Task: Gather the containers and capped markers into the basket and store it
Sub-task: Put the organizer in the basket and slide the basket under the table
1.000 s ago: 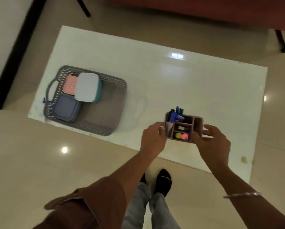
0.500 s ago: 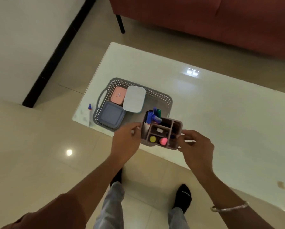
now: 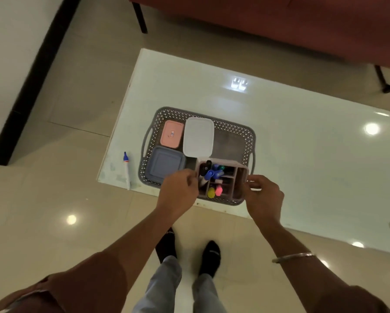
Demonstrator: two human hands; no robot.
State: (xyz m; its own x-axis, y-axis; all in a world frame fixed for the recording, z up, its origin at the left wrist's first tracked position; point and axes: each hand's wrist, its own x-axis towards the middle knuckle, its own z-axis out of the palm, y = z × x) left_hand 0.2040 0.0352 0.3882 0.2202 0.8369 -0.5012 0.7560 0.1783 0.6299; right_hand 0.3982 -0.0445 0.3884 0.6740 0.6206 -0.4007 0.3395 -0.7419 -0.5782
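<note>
Both hands held the marker organizer (image 3: 223, 179) over the grey basket's (image 3: 234, 129) near right corner: the left hand (image 3: 178, 190) fingers pinched its left wall, the right hand (image 3: 263, 195) fingers its right. Three lidded containers (image 3: 198, 136) lay beyond the left fingers; one marker (image 3: 127, 170) lay on the worktop (image 3: 302, 154), further left.

There is one grey basket (image 3: 232, 129) with three lidded containers: one pink (image 3: 171, 133), one white (image 3: 198, 137), one blue-grey (image 3: 165, 164). There is one organizer (image 3: 240, 177), and one marker (image 3: 126, 166) lies alone on the tabletop (image 3: 302, 143).

A red sofa (image 3: 279, 21) is standing beyond the white surface (image 3: 302, 143), and glossy floor tiles (image 3: 53, 188) are reflecting lights.
</note>
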